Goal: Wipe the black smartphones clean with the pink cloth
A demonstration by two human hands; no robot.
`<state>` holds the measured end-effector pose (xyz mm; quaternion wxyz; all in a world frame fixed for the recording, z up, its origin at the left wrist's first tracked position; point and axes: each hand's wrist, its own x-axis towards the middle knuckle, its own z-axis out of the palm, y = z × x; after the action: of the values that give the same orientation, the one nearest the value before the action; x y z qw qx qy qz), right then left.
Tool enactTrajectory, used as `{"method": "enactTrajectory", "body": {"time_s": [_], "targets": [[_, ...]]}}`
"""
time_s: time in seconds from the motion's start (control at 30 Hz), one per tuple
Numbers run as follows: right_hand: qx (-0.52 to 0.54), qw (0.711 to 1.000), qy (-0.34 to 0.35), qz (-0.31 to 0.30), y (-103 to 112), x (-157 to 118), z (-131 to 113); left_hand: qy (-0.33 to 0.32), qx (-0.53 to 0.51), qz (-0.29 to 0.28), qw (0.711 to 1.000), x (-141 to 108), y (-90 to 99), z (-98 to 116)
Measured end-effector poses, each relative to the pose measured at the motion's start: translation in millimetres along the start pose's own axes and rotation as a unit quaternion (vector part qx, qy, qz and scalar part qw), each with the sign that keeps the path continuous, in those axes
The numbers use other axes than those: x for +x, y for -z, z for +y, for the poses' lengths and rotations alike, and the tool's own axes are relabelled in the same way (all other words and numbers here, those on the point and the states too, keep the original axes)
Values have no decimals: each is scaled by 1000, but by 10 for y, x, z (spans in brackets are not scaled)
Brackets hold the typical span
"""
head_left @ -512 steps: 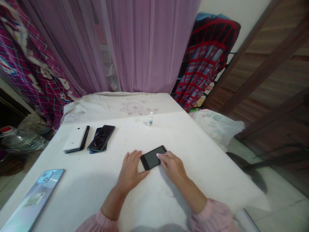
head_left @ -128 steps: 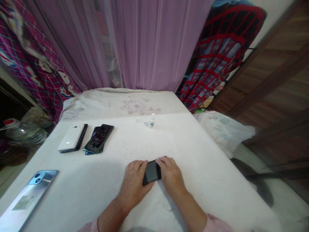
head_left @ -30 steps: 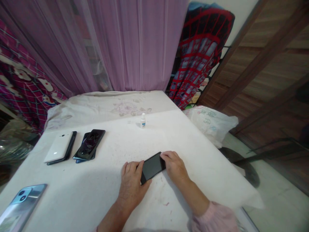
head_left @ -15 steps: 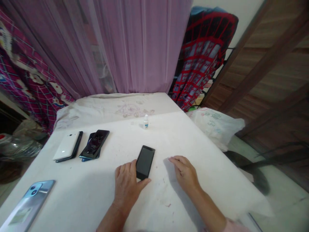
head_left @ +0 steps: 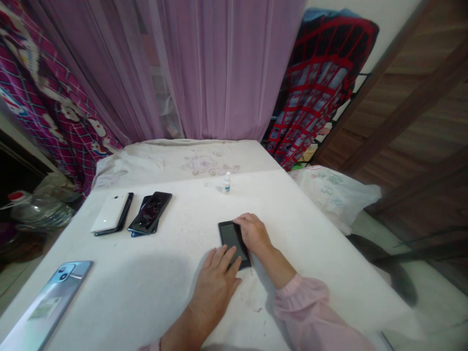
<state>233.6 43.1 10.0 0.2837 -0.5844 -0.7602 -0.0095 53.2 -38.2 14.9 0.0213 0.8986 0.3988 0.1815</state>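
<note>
The left hand (head_left: 215,288), fingers loosely spread, lies without grip on the lower part of a black phone (head_left: 228,236), flat and smooth upon the white worktop (head_left: 314,263). The right hand (head_left: 255,235), in gathered pink sleeve (head_left: 302,295), bunches its fingers at the phone's upper right corner; whether they pinch, I cannot tell. The step seems handling of this corner, and next calls for steadiness.

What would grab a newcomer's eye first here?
Probably the dark phone on the white table, with the left grip over its near end and the right grip at its far right corner. Behind the table hangs a wide purple curtain.
</note>
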Motion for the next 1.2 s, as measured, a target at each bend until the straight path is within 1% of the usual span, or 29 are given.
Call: {"method": "enactTrajectory", "body": {"time_s": [0.13, 0.3, 0.4, 0.5, 0.63, 0.7, 0.77, 0.93, 1.0, 1.07, 1.2], "targets": [[-15, 1000, 11, -11, 35, -107, -53, -36, 18, -9, 999, 15, -129, -55], [-14, 999, 30, -25, 162, -439, -92, -46, 22, 10, 999, 21, -142, -61], [-1, 999, 35, -26, 180, -527, -84, -55, 28, 28, 998, 17, -162, -68], [-2, 999, 29, -20, 114, -414, -58, -60, 33, 38, 997, 2, -207, -83], [-18, 1000, -2, -11, -13, -145, -33, -54, 32, 25, 998, -13, -243, -94], [-18, 1000, -13, -14, -36, -99, -33, -49, 28, 27, 998, -10, -243, -94], [-11, 1000, -16, -17, -14, -158, -41, -48, 24, 32, 998, -1, -236, -92], [22, 1000, 0, -19, 134, -522, -69, -49, 18, 44, 998, 26, -216, -94], [26, 999, 5, -18, 157, -570, -67, -52, 16, 41, 998, 37, -212, -99], [13, 1000, 1, -19, 131, -498, -53, -53, 16, 37, 998, 48, -215, -106], [-19, 999, -17, -20, -8, -151, -13, -49, 16, 27, 998, 62, -232, -124]]}}
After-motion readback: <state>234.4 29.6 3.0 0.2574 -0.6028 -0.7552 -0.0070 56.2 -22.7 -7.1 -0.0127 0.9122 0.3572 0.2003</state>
